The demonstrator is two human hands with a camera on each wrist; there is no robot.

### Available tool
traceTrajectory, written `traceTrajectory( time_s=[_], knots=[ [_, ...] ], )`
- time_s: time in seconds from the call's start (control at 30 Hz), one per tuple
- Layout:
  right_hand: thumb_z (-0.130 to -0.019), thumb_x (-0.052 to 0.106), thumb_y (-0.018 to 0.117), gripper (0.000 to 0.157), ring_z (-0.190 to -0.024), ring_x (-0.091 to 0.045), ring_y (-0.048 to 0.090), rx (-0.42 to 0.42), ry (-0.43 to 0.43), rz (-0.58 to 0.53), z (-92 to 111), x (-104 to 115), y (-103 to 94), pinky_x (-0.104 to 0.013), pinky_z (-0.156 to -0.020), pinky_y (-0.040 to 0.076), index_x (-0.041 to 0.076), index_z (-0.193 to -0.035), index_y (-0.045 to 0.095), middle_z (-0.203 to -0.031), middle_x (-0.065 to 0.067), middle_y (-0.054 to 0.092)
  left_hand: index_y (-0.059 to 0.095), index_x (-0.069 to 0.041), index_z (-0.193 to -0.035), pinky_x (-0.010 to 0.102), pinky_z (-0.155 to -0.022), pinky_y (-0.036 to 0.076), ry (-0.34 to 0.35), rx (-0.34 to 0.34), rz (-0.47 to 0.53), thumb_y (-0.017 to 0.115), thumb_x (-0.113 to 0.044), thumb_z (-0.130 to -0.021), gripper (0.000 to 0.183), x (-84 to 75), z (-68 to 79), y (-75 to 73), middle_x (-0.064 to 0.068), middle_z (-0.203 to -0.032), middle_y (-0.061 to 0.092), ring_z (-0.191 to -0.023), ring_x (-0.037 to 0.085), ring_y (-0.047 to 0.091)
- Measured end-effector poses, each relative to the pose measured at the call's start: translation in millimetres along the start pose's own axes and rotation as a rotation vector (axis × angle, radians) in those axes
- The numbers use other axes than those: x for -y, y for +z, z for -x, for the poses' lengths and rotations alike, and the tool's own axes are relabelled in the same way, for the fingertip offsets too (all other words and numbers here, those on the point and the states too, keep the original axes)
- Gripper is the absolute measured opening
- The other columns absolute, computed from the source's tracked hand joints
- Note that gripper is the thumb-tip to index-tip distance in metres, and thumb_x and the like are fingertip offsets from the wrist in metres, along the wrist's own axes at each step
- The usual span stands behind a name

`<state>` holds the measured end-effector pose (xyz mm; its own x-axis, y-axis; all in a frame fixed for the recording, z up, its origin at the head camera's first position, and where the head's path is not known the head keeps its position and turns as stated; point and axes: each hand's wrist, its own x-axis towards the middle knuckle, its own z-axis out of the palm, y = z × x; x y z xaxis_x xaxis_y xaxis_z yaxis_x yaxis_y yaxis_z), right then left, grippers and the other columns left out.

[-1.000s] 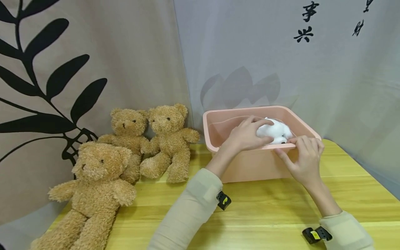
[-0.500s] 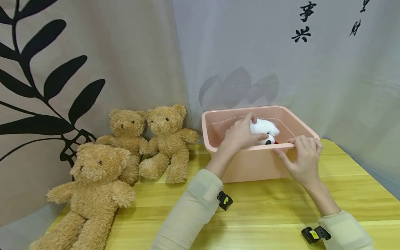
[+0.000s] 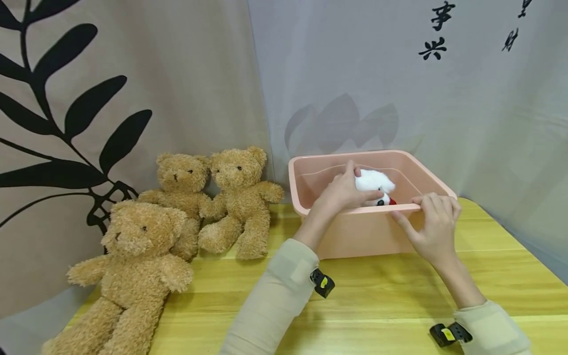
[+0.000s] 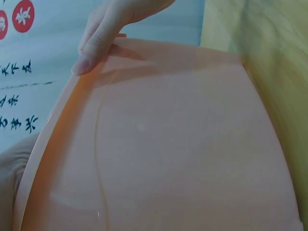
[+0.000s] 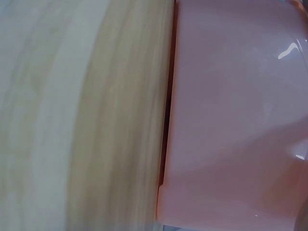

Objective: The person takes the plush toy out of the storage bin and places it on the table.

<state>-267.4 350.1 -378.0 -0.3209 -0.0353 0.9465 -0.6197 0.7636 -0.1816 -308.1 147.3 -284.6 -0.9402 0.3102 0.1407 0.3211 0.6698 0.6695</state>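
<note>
My left hand (image 3: 339, 195) is inside the pink plastic bin (image 3: 364, 234), holding a white plush toy (image 3: 373, 180) with a black nose and a bit of red below its head. The thumb lies across the toy's front, while the other fingers go behind it, partly hidden. My right hand (image 3: 432, 229) grips the bin's front rim near the right corner, fingers over the top and thumb outside. In the left wrist view, the right hand (image 4: 108, 33) shows on the rim above the bin's front wall (image 4: 183, 134). The right wrist view is filled by that wall (image 5: 236, 106) and the tabletop.
Three brown teddy bears sit left of the bin: one in front (image 3: 142, 266), one behind it (image 3: 182, 177) and one nearest the bin (image 3: 239, 197). All rest on the yellow wooden table (image 3: 364, 315). A printed curtain (image 3: 346, 64) hangs right behind the bin.
The left hand and the white plush toy have shifted left inside the bin, and the toy's nose and red part have come into view. The right hand has stayed on the rim.
</note>
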Motion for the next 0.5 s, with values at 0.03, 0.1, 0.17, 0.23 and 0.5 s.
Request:
traceTrajectory(
  time_s=[0.03, 0.1, 0.17, 0.23, 0.5],
  knots=[
    [-0.090, 0.070, 0.058, 0.077, -0.083, -0.041, 0.043, -0.001, 0.000, 0.001, 0.1, -0.1, 0.0, -0.035, -0.096, 0.012, -0.007, -0.091, 0.061, -0.083, -0.019, 0.056, 0.038, -0.021, -0.121, 0.031, -0.074, 0.049, 0.003, 0.000, 0.006, 0.081, -0.051, -0.082, 0.066, 0.3, -0.7, 0.2, 0.007, -0.107, 0.057, -0.091, 0.019, 0.059],
    [-0.090, 0.070, 0.058, 0.077, -0.083, -0.041, 0.042, -0.005, 0.001, 0.001, 0.3, 0.0, 0.2, -0.035, -0.097, 0.012, -0.007, -0.091, 0.061, -0.083, -0.019, 0.056, 0.036, -0.019, -0.131, 0.031, -0.078, 0.050, 0.020, 0.003, 0.021, 0.081, -0.049, -0.083, 0.072, 1.8, -2.4, 0.0, 0.009, -0.110, 0.060, -0.094, 0.020, 0.061],
    [-0.090, 0.070, 0.058, 0.078, -0.083, -0.041, 0.043, -0.006, 0.000, 0.004, 0.4, 0.5, 0.7, -0.035, -0.097, 0.011, -0.007, -0.091, 0.061, -0.083, -0.019, 0.055, 0.033, -0.019, -0.143, 0.032, -0.083, 0.051, 0.035, 0.012, 0.030, 0.080, -0.048, -0.084, 0.081, 3.9, -3.4, -0.6, 0.010, -0.117, 0.060, -0.100, 0.020, 0.061],
    [-0.090, 0.070, 0.058, 0.078, -0.083, -0.041, 0.043, -0.006, 0.000, 0.007, 0.7, 0.9, 1.3, -0.034, -0.097, 0.011, -0.008, -0.091, 0.060, -0.083, -0.019, 0.056, 0.032, -0.021, -0.151, 0.033, -0.087, 0.051, 0.057, 0.034, 0.037, 0.079, -0.046, -0.086, 0.085, 6.3, -4.0, -1.3, 0.011, -0.124, 0.060, -0.105, 0.021, 0.060],
    [-0.090, 0.070, 0.058, 0.077, -0.082, -0.041, 0.042, -0.009, 0.000, 0.002, 0.7, 1.2, 1.0, -0.035, -0.097, 0.011, -0.007, -0.091, 0.060, -0.083, -0.019, 0.056, 0.050, -0.030, -0.142, 0.031, -0.085, 0.048, 0.080, 0.076, 0.080, 0.084, -0.041, -0.081, 0.071, 8.5, -2.0, -4.1, -0.002, -0.121, 0.062, -0.102, 0.015, 0.058]
  ],
)
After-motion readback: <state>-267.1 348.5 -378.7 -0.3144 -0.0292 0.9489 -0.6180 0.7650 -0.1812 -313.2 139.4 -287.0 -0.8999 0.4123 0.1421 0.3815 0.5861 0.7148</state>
